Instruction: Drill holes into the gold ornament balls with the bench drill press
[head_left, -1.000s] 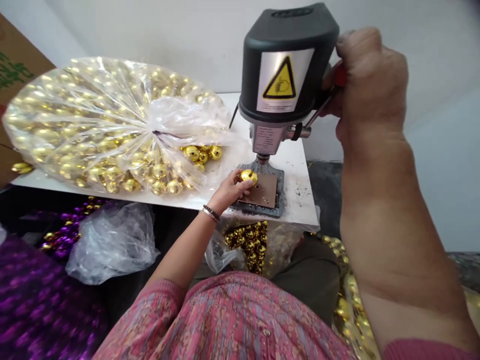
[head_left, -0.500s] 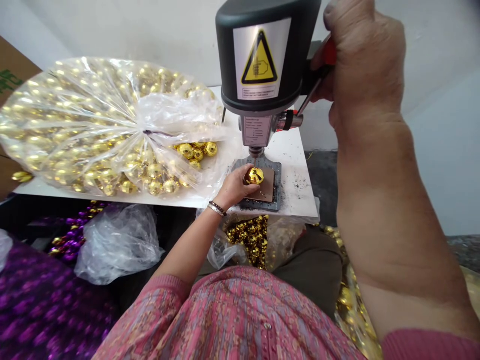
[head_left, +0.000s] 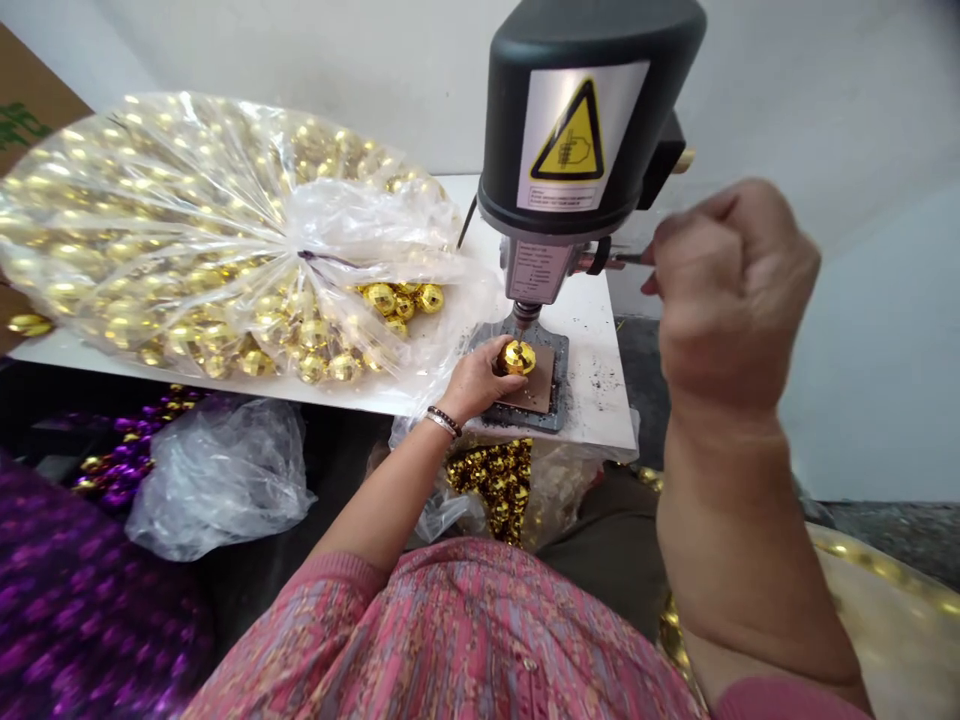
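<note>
My left hand (head_left: 480, 380) is closed round a shiny gold faceted ball (head_left: 520, 357), pressing it on a brown board (head_left: 536, 385) that lies on the base of a small drill press (head_left: 592, 120). The bit comes down at the top of the ball; whether it is inside cannot be made out. To the right of the machine's head, my right hand (head_left: 735, 290) is wrapped round the drill press's feed lever (head_left: 634, 259), most of which the fist hides.
A big clear bag of gold balls (head_left: 195, 240) covers the left of the white table (head_left: 607, 380), with several loose balls (head_left: 401, 300) beside it. Dark shavings surround the base. Below are an open bag of gold balls (head_left: 495, 480), crumpled plastic (head_left: 221, 480) and purple balls (head_left: 82, 590).
My right hand has swung the feed lever downward, from beside the top of the machine's head to lower down. My left hand still holds the ball under the bit. The view has shifted slightly.
</note>
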